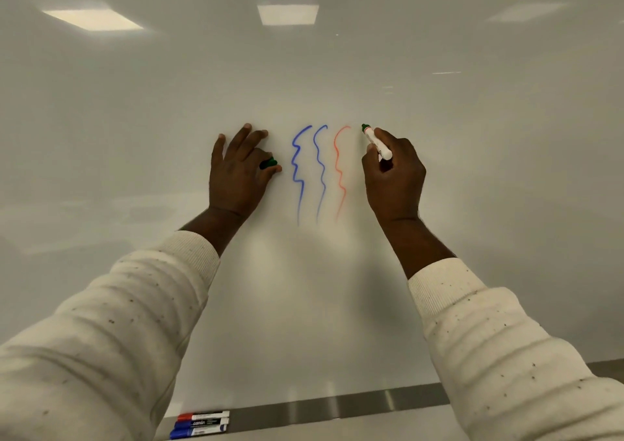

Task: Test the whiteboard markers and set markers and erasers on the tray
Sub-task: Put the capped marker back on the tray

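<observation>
Head view: right hand point(393, 173) grips uncapped green marker point(377, 142), tip at whiteboard point(337, 288), 3 o'clock of red squiggle point(340, 173); left hand point(236, 170) pinches green cap point(268, 163); three markers point(199, 424) on tray point(337, 405), 6 o'clock; next, probably, a green test stroke.

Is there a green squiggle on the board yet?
No. The whiteboard shows only two blue lines and a red line; the green marker in the right hand has drawn nothing.

Sleeve hides the tray markers' point(202, 423) left ends; labels perhaps unreadable.
</observation>
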Available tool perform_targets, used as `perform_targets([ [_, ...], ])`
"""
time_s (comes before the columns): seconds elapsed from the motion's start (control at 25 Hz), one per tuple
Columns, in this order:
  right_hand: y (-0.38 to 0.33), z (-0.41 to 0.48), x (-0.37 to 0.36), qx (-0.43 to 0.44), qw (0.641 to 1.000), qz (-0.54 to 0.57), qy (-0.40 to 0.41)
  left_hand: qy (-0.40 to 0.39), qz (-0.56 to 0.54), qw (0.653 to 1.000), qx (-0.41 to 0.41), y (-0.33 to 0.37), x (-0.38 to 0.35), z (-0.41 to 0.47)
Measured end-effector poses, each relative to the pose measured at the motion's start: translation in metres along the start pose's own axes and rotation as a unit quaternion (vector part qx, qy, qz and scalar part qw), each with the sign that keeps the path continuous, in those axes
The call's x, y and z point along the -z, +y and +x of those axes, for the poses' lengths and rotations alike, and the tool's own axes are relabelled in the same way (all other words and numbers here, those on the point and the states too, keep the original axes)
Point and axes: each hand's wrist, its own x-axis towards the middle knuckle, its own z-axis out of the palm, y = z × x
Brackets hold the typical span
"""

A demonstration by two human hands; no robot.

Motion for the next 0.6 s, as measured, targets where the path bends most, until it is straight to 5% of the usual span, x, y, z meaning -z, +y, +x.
perform_targets([
  [0.44, 0.018, -0.026, 0.017, -0.032, 0.996, -0.048, -0.063, 0.000, 0.003, 1.000, 0.010, 0.003, -0.001, -0.002],
  [0.6, 0.026, -0.053, 0.027, -0.058, 0.978, -0.111, -0.165, -0.014, -0.020, 0.999, 0.045, 0.011, 0.001, -0.006],
])
